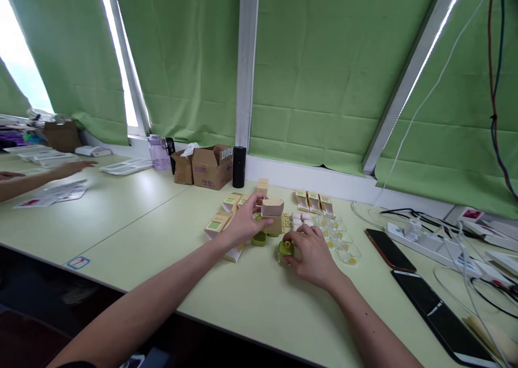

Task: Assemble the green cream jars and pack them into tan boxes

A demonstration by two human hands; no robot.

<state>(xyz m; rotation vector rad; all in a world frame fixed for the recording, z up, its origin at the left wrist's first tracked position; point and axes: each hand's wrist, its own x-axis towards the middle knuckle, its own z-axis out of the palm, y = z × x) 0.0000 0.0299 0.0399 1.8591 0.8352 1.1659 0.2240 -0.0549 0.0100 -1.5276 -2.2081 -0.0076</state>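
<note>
My left hand (249,219) is closed around a small cardboard box (272,208), tan with a paler top face, held up over the table. In my right hand (311,252) is a small container with a green lid (285,249), gripped between thumb and fingers near the tabletop. Between the hands sits another green lid (259,239). Small boxes with green labels (216,225) lie left of my left hand. Beyond my right hand are pale pink pieces (299,218), yellow pieces (285,221) and several clear cups with yellow spots (348,253).
Open small boxes (313,202) stand behind the cups. At right are two phones (390,249) (439,314) and a power strip (429,246) with cables. A black tumbler (239,167), cardboard carton (210,167) and purple bottle (159,152) line the back. Another person's hand (73,168) reaches in at left.
</note>
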